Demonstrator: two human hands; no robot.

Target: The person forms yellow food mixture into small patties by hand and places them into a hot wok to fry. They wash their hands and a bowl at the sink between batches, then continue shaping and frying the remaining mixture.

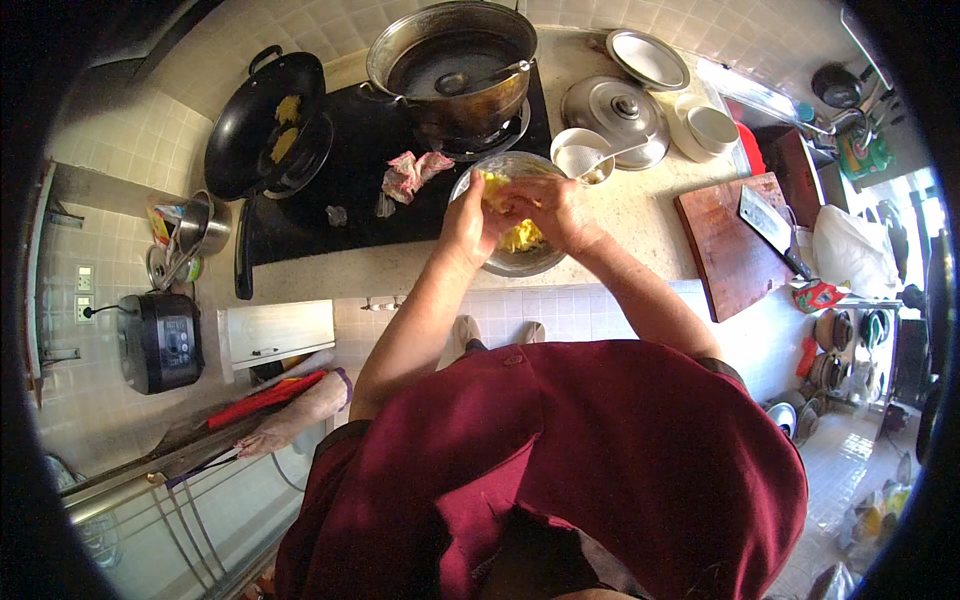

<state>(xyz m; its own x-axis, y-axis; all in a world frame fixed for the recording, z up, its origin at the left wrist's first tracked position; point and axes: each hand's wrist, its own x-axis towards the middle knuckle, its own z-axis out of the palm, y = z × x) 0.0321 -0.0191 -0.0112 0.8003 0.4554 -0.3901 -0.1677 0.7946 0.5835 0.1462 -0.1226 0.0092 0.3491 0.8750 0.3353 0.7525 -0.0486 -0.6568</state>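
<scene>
My left hand (474, 219) and my right hand (561, 208) come together over a round metal bowl (514, 265) near the counter's front edge. Between them they hold a lump of yellow food mixture (493, 187), partly covered by the fingers. More of the yellow, shredded-looking mixture (523, 238) lies in the bowl below. At the upper left, a black wok (232, 142) contains two flat yellow patties (285, 145).
A large metal pot (457, 112) with a ladle stands behind the bowl. A slotted spoon (592, 160) rests across a small bowl beside a metal lid (615, 112). On the right, a cleaver (769, 225) lies on a wooden cutting board (720, 247). A crumpled cloth (412, 175) lies on the black cooktop (330, 184).
</scene>
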